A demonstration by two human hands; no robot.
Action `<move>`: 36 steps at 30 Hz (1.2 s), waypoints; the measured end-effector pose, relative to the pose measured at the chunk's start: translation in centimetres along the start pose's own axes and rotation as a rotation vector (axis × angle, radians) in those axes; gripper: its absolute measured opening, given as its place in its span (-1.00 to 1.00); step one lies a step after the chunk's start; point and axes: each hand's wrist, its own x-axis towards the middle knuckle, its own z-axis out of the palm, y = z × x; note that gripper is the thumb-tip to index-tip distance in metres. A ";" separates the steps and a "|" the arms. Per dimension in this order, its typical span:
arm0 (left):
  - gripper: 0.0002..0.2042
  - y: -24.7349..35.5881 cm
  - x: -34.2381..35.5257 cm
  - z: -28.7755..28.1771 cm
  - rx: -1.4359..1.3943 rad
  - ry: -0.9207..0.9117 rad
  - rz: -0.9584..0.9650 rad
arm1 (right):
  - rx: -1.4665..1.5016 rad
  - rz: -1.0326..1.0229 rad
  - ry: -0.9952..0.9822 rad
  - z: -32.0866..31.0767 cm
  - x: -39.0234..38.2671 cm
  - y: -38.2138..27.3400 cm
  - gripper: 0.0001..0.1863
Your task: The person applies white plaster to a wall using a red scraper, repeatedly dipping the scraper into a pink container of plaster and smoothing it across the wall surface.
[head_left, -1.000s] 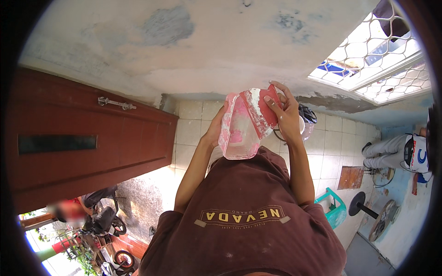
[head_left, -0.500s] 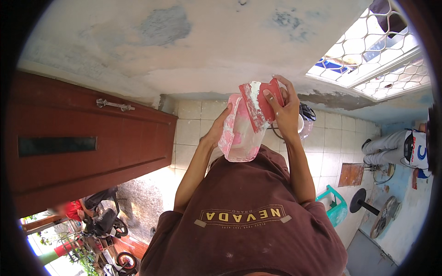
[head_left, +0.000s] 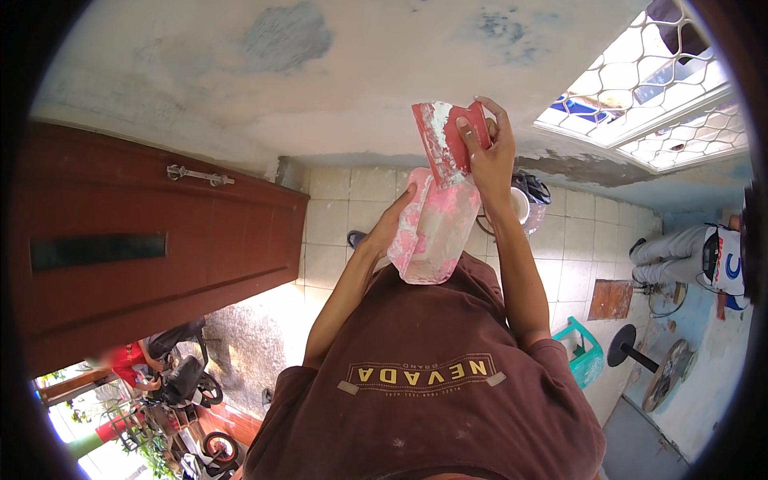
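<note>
In the head view, my right hand (head_left: 490,156) has lifted the red putty scraper (head_left: 446,142) since a second ago: then its blade sat low against the container, now it stands clear above the rim, raised toward the pale, patchy wall (head_left: 336,88) with a smear of white filler showing on its face. The fingers are closed round the blade's upper end, the index finger laid flat along it. My left hand (head_left: 394,226) cups the pink plastic container (head_left: 432,232) from below and behind, fingers wrapped on its side, holding it tilted at chest height just under the scraper; the two are barely apart. I judge the blade has just been loaded and drawn out, so the next stroke belongs on the wall. As for packages and signs: the container is a rounded, translucent pink tub, streaked white, with no label I can make out. The brown shirt (head_left: 432,384) carries a curved yellowish print across the chest. To the left stands a dark red wooden door (head_left: 152,240) with a metal handle. On the tiled floor (head_left: 336,216) below lie a teal plastic stool (head_left: 582,352), a brown square board (head_left: 611,299) and a white bucket (head_left: 522,206) behind my right forearm.
</note>
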 end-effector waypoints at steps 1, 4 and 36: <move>-0.21 0.1 -0.7 0.5 0.009 0.024 -0.005 | -0.022 -0.005 -0.001 0.1 -0.1 0.0 -0.53; -0.22 0.2 -2.3 1.0 0.034 0.068 -0.032 | 0.119 0.016 0.015 0.5 -0.6 -0.1 -0.51; -0.27 3.8 -0.7 -2.6 -0.278 0.126 0.251 | 0.536 0.087 -0.494 -4.0 -4.4 1.4 -0.47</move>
